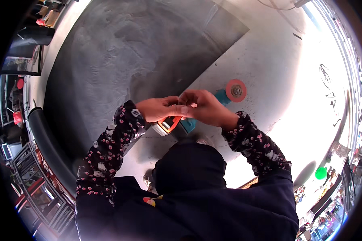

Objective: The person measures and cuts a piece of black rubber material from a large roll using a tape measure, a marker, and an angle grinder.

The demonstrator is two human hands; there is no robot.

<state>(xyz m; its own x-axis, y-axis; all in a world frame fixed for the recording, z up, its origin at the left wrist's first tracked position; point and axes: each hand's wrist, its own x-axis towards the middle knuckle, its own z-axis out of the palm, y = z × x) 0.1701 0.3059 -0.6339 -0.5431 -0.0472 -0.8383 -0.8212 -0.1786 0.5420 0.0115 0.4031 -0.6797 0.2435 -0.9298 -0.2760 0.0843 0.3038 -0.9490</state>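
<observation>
My left hand (159, 109) and my right hand (208, 108) meet in front of my body, thumbs and fingertips pinched together. What they pinch is hidden behind the fingers. Just below the fingertips shows an orange and pale grey case (165, 127) with a dark opening. I cannot tell whether it hangs from the fingers or lies under them. A teal tool (188, 126) shows below my right hand, and more teal comes out above that hand. Beside this upper teal part is a pink disc (236, 90) with a metallic centre.
A large dark sheet (104, 56) covers the left and far part of the pale table (265, 68). Along the left edge lies a thick dark roll (50, 140). A bright green round thing (321, 173) and clutter are at the right.
</observation>
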